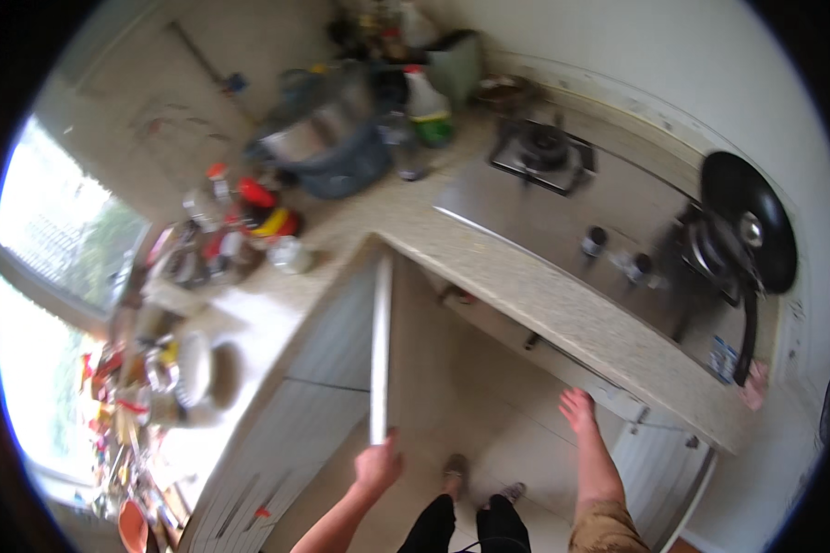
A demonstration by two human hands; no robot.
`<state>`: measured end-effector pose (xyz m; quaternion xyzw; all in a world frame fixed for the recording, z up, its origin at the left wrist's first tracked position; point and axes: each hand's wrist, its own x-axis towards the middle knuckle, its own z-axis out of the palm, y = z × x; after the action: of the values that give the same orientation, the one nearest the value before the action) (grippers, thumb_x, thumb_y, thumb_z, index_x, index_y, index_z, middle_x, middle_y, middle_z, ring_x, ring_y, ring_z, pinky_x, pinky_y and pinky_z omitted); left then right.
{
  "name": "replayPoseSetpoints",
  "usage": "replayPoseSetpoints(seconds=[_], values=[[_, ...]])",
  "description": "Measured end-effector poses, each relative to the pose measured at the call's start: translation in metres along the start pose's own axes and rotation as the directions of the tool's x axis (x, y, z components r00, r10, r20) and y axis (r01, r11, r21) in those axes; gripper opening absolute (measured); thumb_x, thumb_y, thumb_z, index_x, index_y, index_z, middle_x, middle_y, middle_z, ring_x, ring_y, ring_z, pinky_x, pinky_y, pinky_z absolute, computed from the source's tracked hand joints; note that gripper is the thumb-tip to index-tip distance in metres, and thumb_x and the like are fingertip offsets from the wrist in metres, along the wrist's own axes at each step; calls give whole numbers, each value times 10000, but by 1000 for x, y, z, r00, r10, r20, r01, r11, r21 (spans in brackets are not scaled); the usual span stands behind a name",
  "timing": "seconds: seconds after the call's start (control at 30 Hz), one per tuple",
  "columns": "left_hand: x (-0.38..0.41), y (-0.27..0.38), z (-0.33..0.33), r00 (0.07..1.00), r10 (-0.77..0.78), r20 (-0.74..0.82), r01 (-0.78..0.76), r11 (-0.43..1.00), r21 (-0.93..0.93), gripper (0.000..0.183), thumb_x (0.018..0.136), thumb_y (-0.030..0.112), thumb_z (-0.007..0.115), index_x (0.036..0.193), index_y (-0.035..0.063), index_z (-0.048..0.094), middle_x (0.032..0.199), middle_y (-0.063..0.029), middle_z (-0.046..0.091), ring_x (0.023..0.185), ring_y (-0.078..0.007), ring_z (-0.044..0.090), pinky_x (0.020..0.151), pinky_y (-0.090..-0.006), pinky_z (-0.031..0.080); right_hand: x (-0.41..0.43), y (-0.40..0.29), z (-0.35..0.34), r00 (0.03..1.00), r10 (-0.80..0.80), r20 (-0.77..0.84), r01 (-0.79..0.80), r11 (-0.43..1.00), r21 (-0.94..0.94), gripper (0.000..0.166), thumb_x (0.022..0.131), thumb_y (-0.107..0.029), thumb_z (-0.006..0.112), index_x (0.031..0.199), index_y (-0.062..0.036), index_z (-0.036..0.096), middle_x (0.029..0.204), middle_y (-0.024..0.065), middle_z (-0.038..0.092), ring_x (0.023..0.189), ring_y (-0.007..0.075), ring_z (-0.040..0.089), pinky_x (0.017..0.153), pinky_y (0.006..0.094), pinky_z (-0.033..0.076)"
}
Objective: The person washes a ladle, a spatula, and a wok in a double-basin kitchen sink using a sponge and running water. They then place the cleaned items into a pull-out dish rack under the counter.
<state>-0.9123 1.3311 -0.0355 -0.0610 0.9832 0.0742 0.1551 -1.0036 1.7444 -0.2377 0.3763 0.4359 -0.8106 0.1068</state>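
My left hand (379, 464) is closed around the outer end of an open cabinet door (380, 345), whose white edge points towards me under the corner of the counter. Bare and with fingers apart, my right hand (578, 409) hangs in front of the counter's front edge (560, 304), apart from it and holding nothing. Below the countertop a low cabinet front with a dark handle (531, 341) shows between my hands. The inside of the cabinet is mostly hidden by the counter.
A gas hob (526, 207) with a black wok (750, 221) at its right tops the counter. A grey-blue basin (346, 162), a spray bottle (429, 110) and a glass jar (290, 256) stand in the corner. Many items crowd the window side, including a white bowl (195, 366).
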Motion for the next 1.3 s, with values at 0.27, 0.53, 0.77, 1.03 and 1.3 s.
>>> replayPoseSetpoints(seconds=[0.27,0.53,0.77,1.03,1.3], values=[[-4,-13,-46,965,62,256,-77,996,47,523,734,199,496,1240,184,365,836,-145,623,773,-319,613,647,-420,485,-93,35,-37,962,191,-197,-206,977,-55,278,809,-199,503,1047,-78,427,964,179,556,800,284,581,636,377,501],[24,-25,-34,946,217,240,-294,884,363,353,823,208,429,1170,151,468,759,-59,642,640,-202,640,502,-358,495,-168,5,-55,979,-5,-205,-5,999,-52,283,814,-208,552,1015,-69,410,995,170,538,889,294,571,772,411,491],[20,-20,-46,886,291,360,-410,854,318,540,746,257,512,1254,124,387,896,-162,628,839,-311,611,710,-412,479,-241,30,-56,947,-78,-313,70,997,-36,167,804,-180,567,894,-52,509,776,134,597,671,209,606,592,311,511],[28,-39,-34,802,431,413,-545,812,211,443,738,292,504,1146,117,505,947,-173,614,886,-347,583,754,-434,466,-327,120,-109,861,-36,-508,67,997,43,169,806,-186,554,912,-56,532,771,137,613,652,230,622,560,318,512],[15,-27,-69,814,474,336,-546,823,160,394,729,269,518,1109,168,539,934,-173,616,881,-334,585,750,-432,469,-365,114,-91,873,41,-487,-33,999,24,232,815,-217,548,965,-47,500,815,159,620,687,258,626,591,347,518]])
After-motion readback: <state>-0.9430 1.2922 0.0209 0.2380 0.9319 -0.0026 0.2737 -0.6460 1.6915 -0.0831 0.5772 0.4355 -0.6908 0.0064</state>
